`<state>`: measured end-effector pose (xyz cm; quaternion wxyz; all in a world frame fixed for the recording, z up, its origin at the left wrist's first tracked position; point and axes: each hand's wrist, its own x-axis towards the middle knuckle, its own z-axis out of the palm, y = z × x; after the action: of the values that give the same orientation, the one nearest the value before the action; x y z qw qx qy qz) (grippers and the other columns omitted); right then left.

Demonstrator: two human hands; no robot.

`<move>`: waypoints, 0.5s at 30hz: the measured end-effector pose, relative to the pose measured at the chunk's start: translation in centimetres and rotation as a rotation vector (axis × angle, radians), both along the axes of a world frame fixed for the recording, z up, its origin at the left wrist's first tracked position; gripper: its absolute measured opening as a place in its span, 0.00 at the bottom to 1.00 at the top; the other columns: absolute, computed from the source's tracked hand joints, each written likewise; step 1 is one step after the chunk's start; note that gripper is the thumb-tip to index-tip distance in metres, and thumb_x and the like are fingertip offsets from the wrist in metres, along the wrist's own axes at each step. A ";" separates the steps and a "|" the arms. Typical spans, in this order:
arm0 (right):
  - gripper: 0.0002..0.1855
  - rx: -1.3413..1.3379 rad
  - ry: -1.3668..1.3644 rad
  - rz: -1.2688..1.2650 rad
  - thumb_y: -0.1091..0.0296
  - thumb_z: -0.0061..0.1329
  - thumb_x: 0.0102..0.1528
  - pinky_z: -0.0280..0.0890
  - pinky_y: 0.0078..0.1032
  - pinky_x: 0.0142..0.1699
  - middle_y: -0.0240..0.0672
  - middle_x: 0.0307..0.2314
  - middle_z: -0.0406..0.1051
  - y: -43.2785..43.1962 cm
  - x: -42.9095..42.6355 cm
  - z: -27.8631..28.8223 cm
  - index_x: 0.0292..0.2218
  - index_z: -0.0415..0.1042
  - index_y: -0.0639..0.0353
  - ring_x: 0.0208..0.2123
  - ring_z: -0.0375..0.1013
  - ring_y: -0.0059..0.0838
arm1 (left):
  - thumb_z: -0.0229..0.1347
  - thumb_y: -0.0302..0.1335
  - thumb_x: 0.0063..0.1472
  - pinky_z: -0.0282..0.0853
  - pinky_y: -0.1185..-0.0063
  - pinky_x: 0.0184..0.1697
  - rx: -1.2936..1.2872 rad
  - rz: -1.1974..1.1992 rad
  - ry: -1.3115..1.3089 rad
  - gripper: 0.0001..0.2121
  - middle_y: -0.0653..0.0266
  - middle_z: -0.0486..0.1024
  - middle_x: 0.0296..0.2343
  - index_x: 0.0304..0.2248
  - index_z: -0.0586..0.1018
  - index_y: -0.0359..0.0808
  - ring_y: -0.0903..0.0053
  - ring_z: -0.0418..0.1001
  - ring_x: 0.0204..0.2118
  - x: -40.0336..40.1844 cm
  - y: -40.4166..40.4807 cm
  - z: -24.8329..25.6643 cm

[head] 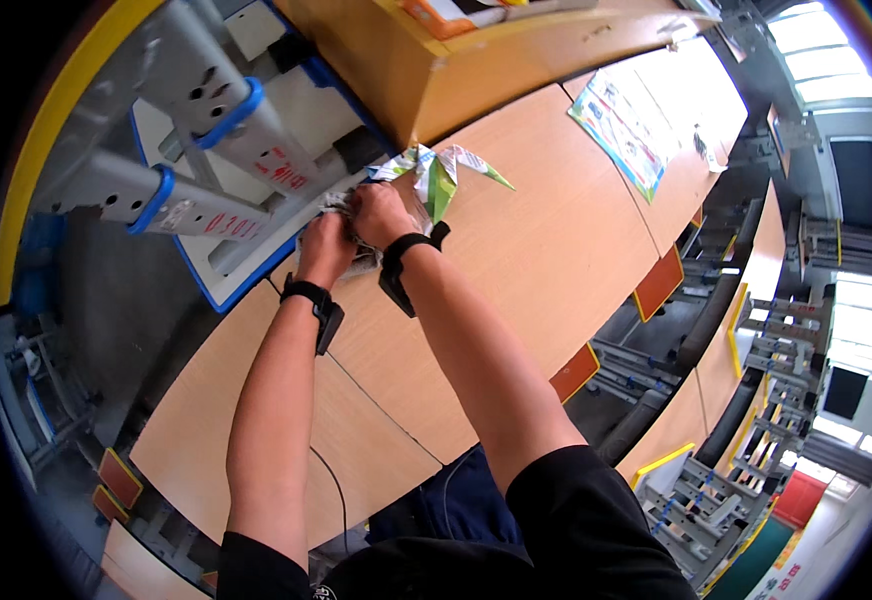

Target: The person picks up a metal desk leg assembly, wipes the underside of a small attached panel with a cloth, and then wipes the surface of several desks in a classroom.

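My left hand and my right hand are side by side near the far edge of a wooden desk. Both are closed on a crumpled grey cloth, which bunches up between and beneath them. Their fingertips are partly hidden by the backs of the hands. Just beyond my right hand lies a folded, pointed piece of printed paper, white and green. Each wrist has a black strap with a small dark device.
An upturned chair or desk with a grey metal frame and blue trim stands at the left. A wooden box stands at the far edge. A printed sheet lies further right. A thin black cable crosses the near left part.
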<state>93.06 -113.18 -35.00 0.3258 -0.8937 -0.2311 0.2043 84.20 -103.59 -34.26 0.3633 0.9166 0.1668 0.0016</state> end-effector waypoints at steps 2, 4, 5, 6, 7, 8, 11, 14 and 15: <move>0.10 -0.029 -0.062 0.069 0.70 0.49 0.47 0.67 0.36 0.51 0.51 0.34 0.75 0.4 -0.1 0.4 0.30 0.79 0.63 0.43 0.72 0.49 | 0.54 0.25 0.53 0.70 0.61 0.39 0.023 0.004 0.028 0.07 0.43 0.76 0.31 0.32 0.79 0.33 0.46 0.73 0.38 -0.1 0.3 0.0; 0.11 -0.019 -0.052 0.072 0.69 0.48 0.47 0.66 0.35 0.52 0.52 0.36 0.74 -0.8 0.2 0.8 0.32 0.78 0.64 0.44 0.71 0.49 | 0.55 0.25 0.54 0.70 0.62 0.41 0.057 -0.027 0.054 0.08 0.43 0.76 0.33 0.33 0.79 0.32 0.47 0.73 0.39 0.5 -0.6 0.6; 0.10 0.048 -0.194 -0.010 0.69 0.52 0.44 0.67 0.37 0.48 0.48 0.33 0.74 -1.4 -0.1 -2.0 0.31 0.77 0.59 0.42 0.71 0.50 | 0.55 0.25 0.54 0.69 0.62 0.41 0.060 -0.042 0.082 0.08 0.43 0.76 0.33 0.33 0.79 0.32 0.47 0.73 0.39 0.9 -1.5 0.8; 0.10 0.062 -0.135 -0.064 0.70 0.51 0.46 0.67 0.37 0.48 0.50 0.34 0.73 -1.6 -1.5 -0.6 0.33 0.76 0.60 0.42 0.71 0.51 | 0.56 0.25 0.53 0.69 0.62 0.42 0.093 -0.042 0.110 0.08 0.42 0.76 0.33 0.33 0.79 0.32 0.48 0.73 0.40 0.2 -1.1 0.6; 0.11 0.073 -0.076 -0.120 0.71 0.50 0.48 0.66 0.38 0.49 0.52 0.36 0.71 -2.1 -3.5 1.4 0.36 0.75 0.60 0.42 0.70 0.52 | 0.55 0.24 0.53 0.69 0.61 0.42 0.103 -0.020 0.140 0.08 0.43 0.76 0.33 0.33 0.79 0.32 0.48 0.73 0.40 -0.8 -0.9 0.9; 0.12 0.151 -0.143 -0.117 0.73 0.47 0.50 0.66 0.39 0.48 0.54 0.38 0.67 -3.5 -4.2 1.1 0.39 0.73 0.61 0.42 0.70 0.53 | 0.55 0.23 0.53 0.69 0.61 0.42 0.044 -0.047 0.087 0.08 0.43 0.76 0.33 0.34 0.79 0.32 0.48 0.73 0.40 -1.2 -0.7 -0.4; 0.11 0.158 -0.063 -0.076 0.73 0.45 0.52 0.67 0.39 0.48 0.52 0.36 0.68 -8.0 -6.2 1.9 0.38 0.73 0.60 0.43 0.69 0.52 | 0.53 0.20 0.52 0.69 0.60 0.41 0.028 -0.123 0.097 0.09 0.43 0.76 0.32 0.34 0.78 0.32 0.47 0.73 0.38 -3.2 -3.1 -1.4; 0.09 0.150 -0.048 -0.068 0.73 0.44 0.53 0.67 0.38 0.47 0.51 0.37 0.67 -13.2 -8.2 3.1 0.37 0.71 0.61 0.42 0.69 0.50 | 0.53 0.20 0.51 0.69 0.59 0.40 0.017 -0.214 0.104 0.08 0.44 0.76 0.30 0.33 0.78 0.33 0.47 0.73 0.36 -4.8 -8.1 0.4; 0.09 0.148 -0.051 -0.069 0.72 0.45 0.53 0.67 0.38 0.47 0.50 0.36 0.67 -14.6 -9.0 3.1 0.37 0.70 0.61 0.42 0.69 0.49 | 0.54 0.20 0.51 0.69 0.59 0.39 0.000 -0.255 0.091 0.08 0.45 0.76 0.30 0.32 0.78 0.33 0.47 0.73 0.35 -5.9 -9.3 -0.1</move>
<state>84.04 -127.81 -31.89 0.3918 -0.8795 -0.2229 0.1526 78.34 -112.85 -34.36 0.3526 0.9295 0.0655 -0.0861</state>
